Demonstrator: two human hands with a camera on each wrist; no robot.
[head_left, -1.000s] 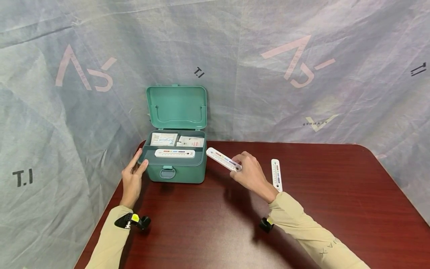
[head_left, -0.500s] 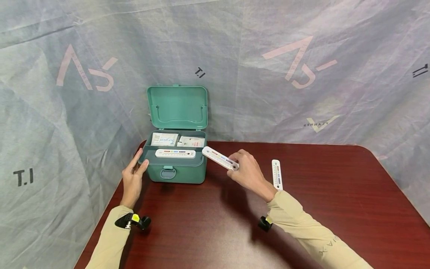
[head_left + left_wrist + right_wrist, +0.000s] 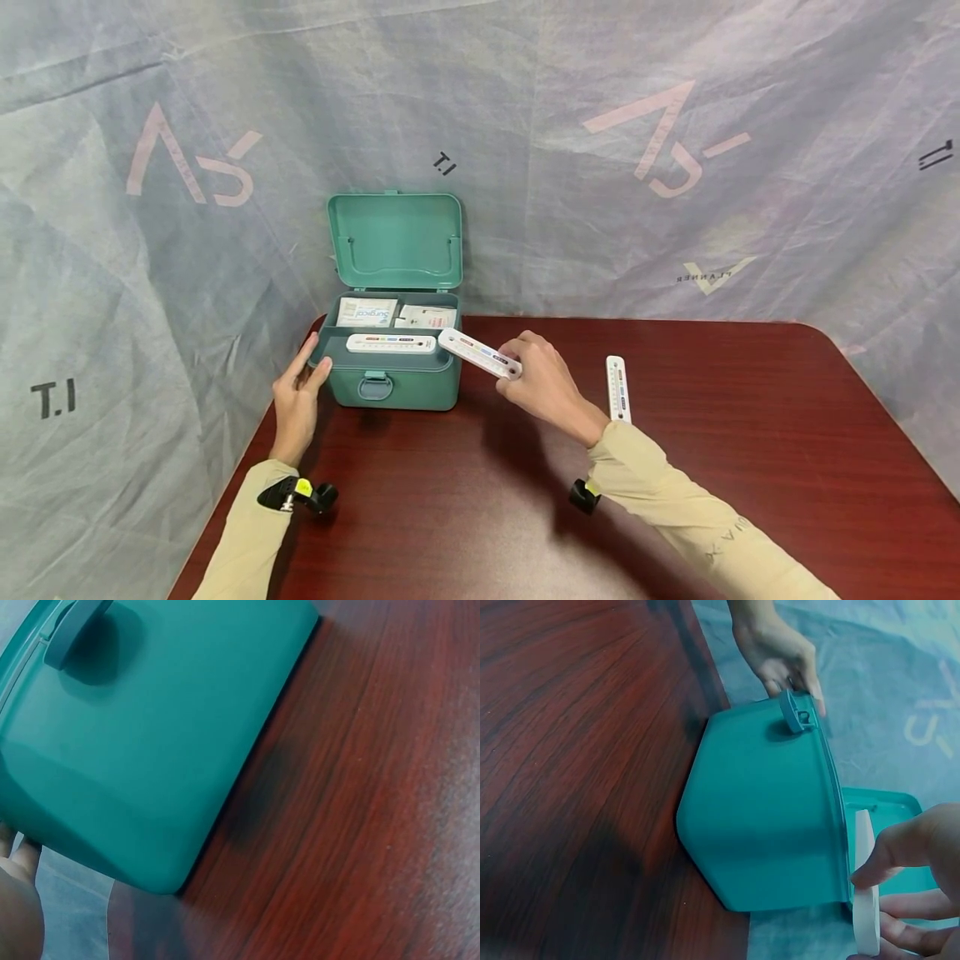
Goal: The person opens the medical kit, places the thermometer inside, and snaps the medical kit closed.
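A smooth green box [image 3: 416, 392] with rounded corners stands left of centre in the frame, lid [image 3: 397, 242] raised, on a red-brown wood-grained table [image 3: 750, 467]. The left hand [image 3: 295, 404] rests extended fingers against its left side. Mid-frame, the right hand [image 3: 542, 377] pinches a flat white thermometer [image 3: 476, 352] at the right rim. Only the head view shows its printed scale and white packets [image 3: 366, 312]; the right wrist view shows its thin edge.

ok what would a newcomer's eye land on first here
Probably the open green storage box, far left on the table. Next, the white thermometer pinched in the right hand at the box's right edge. A second thermometer lies in the box's front compartment, a third thermometer on the table farther right.
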